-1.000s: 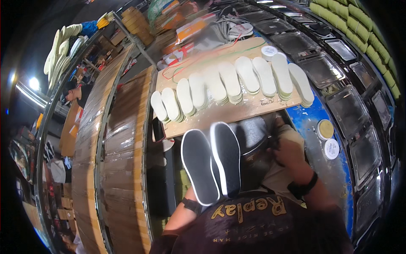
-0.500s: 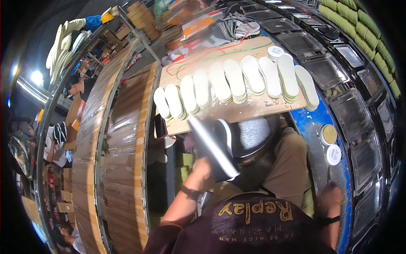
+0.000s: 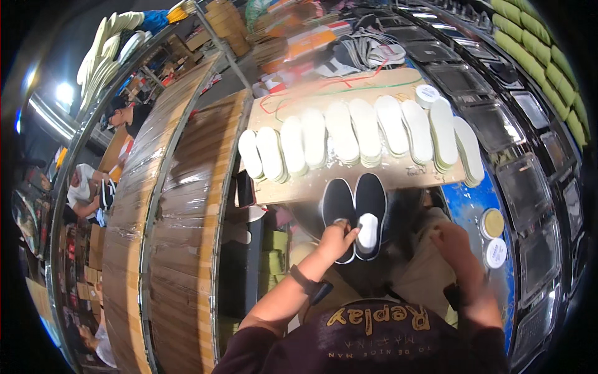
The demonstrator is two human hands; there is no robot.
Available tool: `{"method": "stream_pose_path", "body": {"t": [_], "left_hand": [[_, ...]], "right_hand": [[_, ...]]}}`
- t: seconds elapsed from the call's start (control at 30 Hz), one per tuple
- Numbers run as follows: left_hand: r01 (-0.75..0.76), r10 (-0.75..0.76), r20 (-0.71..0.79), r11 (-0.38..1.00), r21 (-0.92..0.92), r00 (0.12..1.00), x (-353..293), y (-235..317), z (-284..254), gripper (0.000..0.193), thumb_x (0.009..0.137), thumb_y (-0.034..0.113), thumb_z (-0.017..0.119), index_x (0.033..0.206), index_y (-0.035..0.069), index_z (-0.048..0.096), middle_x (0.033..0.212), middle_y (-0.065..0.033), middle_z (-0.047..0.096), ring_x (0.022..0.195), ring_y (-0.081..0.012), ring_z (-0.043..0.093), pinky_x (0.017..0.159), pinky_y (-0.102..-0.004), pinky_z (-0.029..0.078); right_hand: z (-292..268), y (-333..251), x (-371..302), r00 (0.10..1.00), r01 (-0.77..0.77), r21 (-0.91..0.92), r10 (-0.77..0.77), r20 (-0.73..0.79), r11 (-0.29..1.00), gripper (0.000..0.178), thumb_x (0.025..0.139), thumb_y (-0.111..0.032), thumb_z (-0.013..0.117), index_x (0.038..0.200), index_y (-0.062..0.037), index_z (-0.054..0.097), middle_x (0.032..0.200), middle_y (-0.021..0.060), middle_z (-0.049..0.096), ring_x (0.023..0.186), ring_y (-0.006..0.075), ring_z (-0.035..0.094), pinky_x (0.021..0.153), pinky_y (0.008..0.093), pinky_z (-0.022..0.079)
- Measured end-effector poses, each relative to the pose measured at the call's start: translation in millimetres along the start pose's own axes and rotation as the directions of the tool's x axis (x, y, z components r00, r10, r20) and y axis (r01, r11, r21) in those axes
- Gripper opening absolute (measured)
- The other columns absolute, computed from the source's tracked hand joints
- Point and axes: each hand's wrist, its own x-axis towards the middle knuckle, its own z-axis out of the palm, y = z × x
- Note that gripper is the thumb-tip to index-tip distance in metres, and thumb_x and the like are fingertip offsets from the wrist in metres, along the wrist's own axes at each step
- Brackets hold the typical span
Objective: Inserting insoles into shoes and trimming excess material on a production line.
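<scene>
Two black slip-on shoes with white sole edges stand side by side in front of me, toes pointing away. My left hand (image 3: 337, 240) is closed on the heel end of the left shoe (image 3: 338, 202), thumb toward its neighbour. In the right shoe (image 3: 371, 198), something white shows at the heel opening. My right hand (image 3: 453, 244) hovers right of the shoes, smeared by motion; whether its curled fingers hold anything is hidden. Just beyond the shoes, a wooden board (image 3: 299, 193) carries a row of stacked white insoles (image 3: 341, 134).
On the blue bench edge (image 3: 461, 198) at right are an open round tin (image 3: 491, 223) and a white lid (image 3: 496, 253). Another white round container (image 3: 427, 93) sits on the board's far corner. Metal trays (image 3: 526, 187) line the right; wrapped brown panels (image 3: 187, 212) stand left.
The shoe in my left hand has gone from tilted on its side to upright, beside the other shoe. My right hand has moved up and inward from the blue bench.
</scene>
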Motion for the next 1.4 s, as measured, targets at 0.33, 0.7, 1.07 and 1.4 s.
{"method": "stream_pose_path", "body": {"t": [0.33,0.7,1.07,1.4], "left_hand": [[-0.219,0.427,-0.359,0.841,0.495,0.830,110,-90,-134,0.009,0.076,0.011,0.065,0.072,0.002,0.065,0.080,-0.0183,0.064,0.081,-0.0376,0.060,0.076,-0.0451,0.048],[-0.176,0.297,-0.126,0.802,0.570,0.946,180,-130,-164,0.026,0.063,0.021,0.078,0.080,0.004,0.067,0.090,-0.0138,0.064,0.090,-0.0337,0.062,0.085,-0.0417,0.046],[-0.045,0.396,-0.505,0.818,0.574,0.767,158,-91,-165,0.009,0.080,0.006,0.055,0.081,0.006,0.064,0.082,-0.0156,0.064,0.081,-0.0320,0.063,0.075,-0.0424,0.045],[-0.222,0.254,-0.786,0.963,0.152,0.564,-68,-16,-176,0.016,0.091,0.004,0.058,0.104,-0.002,0.066,0.094,-0.0137,0.064,0.084,-0.0229,0.063,0.075,-0.0315,0.049]], "right_hand": [[150,-191,234,0.788,0.586,0.184,-0.608,0.098,0.789,0.011,0.074,-0.016,0.066,0.075,-0.0047,0.063,0.084,0.0155,0.060,0.082,0.0360,0.060,0.073,0.0450,0.049],[215,-225,308,0.790,0.613,-0.376,-0.533,0.303,0.695,0.031,0.081,-0.036,0.063,0.089,-0.0073,0.070,0.094,0.0089,0.064,0.096,0.0236,0.059,0.086,0.0364,0.045],[200,-203,308,0.843,0.515,-0.328,-0.536,0.029,0.792,0.017,0.085,-0.010,0.052,0.087,-0.0051,0.068,0.091,0.0117,0.064,0.088,0.0275,0.062,0.076,0.0411,0.048],[-12,-126,138,0.955,0.296,0.575,-0.225,-0.192,0.763,0.018,0.093,-0.007,0.053,0.102,0.0054,0.063,0.089,0.0122,0.062,0.071,0.0179,0.058,0.064,0.0286,0.046]]}}
